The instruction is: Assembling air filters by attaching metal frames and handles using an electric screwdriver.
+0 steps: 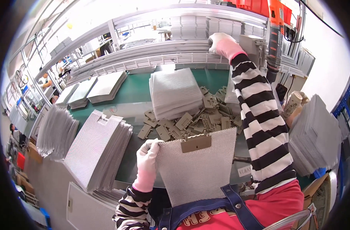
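Note:
My left hand (148, 154), in a white and pink glove, grips the upper left corner of a silvery metal mesh panel (196, 168). The panel stands tilted against my front, with a tan plastic clip piece (197, 143) at its upper edge. Stretched far forward, my gloved right hand (223, 43) is at the rail behind the table, beside a grey box (252, 48). Its fingers are curled together, and what they hold, if anything, is hidden. Between the panel and a stack of mesh sheets (174, 92) lies a loose pile of tan plastic pieces (182, 122).
Stacked mesh panels stand at the left (96, 149) and at the right (313, 134). White sheet stacks (106, 86) lie on the green tabletop (138, 82). An orange and black power tool (275, 42) hangs near my right arm. A metal rail (156, 59) runs behind.

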The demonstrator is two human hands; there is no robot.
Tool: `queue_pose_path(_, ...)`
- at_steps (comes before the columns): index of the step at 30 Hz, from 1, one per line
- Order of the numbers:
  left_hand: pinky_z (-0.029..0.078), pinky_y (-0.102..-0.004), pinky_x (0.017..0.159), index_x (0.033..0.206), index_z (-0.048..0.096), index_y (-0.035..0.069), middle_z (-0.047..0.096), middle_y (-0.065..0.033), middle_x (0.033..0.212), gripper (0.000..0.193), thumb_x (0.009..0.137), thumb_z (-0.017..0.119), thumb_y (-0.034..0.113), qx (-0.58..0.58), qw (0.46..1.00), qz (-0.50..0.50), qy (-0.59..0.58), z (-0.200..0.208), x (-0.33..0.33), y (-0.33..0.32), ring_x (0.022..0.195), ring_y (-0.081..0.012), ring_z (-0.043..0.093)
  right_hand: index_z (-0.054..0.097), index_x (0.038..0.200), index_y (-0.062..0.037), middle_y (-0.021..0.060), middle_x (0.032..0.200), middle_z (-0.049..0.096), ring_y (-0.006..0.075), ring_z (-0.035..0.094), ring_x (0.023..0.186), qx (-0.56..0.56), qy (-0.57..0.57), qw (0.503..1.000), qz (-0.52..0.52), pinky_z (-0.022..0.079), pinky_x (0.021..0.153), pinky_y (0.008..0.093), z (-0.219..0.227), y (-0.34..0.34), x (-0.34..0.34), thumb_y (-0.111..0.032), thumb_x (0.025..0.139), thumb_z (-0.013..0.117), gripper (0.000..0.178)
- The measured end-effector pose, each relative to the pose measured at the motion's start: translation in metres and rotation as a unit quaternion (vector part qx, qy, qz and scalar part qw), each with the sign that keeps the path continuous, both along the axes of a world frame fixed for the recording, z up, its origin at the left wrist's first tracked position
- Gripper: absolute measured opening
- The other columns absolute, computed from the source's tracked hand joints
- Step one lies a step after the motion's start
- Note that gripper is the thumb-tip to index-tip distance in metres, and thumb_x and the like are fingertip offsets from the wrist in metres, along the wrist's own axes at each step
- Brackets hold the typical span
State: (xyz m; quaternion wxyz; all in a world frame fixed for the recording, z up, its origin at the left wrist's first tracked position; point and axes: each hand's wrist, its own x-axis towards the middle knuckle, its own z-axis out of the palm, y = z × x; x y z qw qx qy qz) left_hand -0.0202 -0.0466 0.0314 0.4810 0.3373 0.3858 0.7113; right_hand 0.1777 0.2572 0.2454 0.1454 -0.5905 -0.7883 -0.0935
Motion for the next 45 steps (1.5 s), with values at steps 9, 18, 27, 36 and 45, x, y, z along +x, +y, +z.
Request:
queue_pose_path(9,0.044,-0.0225,0.070,0.103,0.062,-0.003,0.064,-0.0039,0.089,0.040,0.096,0.044,0.031,-0.079,0.989,-0.015,0.127,0.021,0.006,-0.001,0.076,-0.0079,0.055,0.058,0.107,-0.0010,0.0149,0.102,0.063,0.0242,0.060,0.094,-0.057,0.051,0.977,0.200,0.045,0.082,0.0321,-0.004,0.000,0.003,-0.029,0.076,0.070,0.044)
queue_pose_path(18,0.044,-0.0232,0.071,0.102,0.063,-0.002,0.064,-0.0031,0.087,0.044,0.095,0.045,0.038,-0.056,0.991,-0.032,0.114,0.008,0.004,0.011,0.076,-0.0083,0.056,0.055,0.114,-0.0029,0.0140,0.108,0.061,0.0268,0.057,0.102,-0.129,-0.096,0.963,0.216,0.045,0.087,0.0354,0.031,-0.009,-0.006,-0.034,0.071,0.075,0.057)
queue_pose_path(27,0.045,-0.0263,0.074,0.103,0.060,-0.005,0.063,-0.0072,0.089,0.048,0.096,0.042,0.039,-0.066,0.992,-0.051,0.099,0.000,0.005,0.022,0.079,-0.0127,0.057,0.062,0.093,-0.0107,0.0109,0.088,0.065,0.0281,0.062,0.087,0.107,-0.155,0.961,0.203,0.048,0.075,0.0375,0.028,-0.014,-0.011,-0.021,0.074,0.061,0.022)
queue_pose_path(36,0.045,-0.0260,0.073,0.103,0.060,-0.006,0.063,-0.0071,0.088,0.048,0.096,0.040,0.038,-0.060,0.993,-0.042,0.093,-0.010,-0.002,0.020,0.077,-0.0125,0.056,0.063,0.103,-0.0077,0.0100,0.098,0.065,0.0236,0.061,0.093,-0.098,-0.097,0.972,0.189,0.046,0.081,0.0338,0.027,-0.025,-0.012,-0.026,0.067,0.075,0.042)
queue_pose_path(45,0.045,-0.0244,0.072,0.100,0.061,-0.004,0.063,-0.0057,0.088,0.039,0.096,0.046,0.032,-0.016,0.995,-0.040,0.086,0.003,0.011,0.005,0.077,-0.0106,0.057,0.064,0.102,-0.0144,0.0088,0.095,0.066,0.0284,0.061,0.090,0.109,0.039,0.977,0.176,0.047,0.079,0.0375,0.003,-0.004,0.017,-0.029,0.084,0.055,0.025)
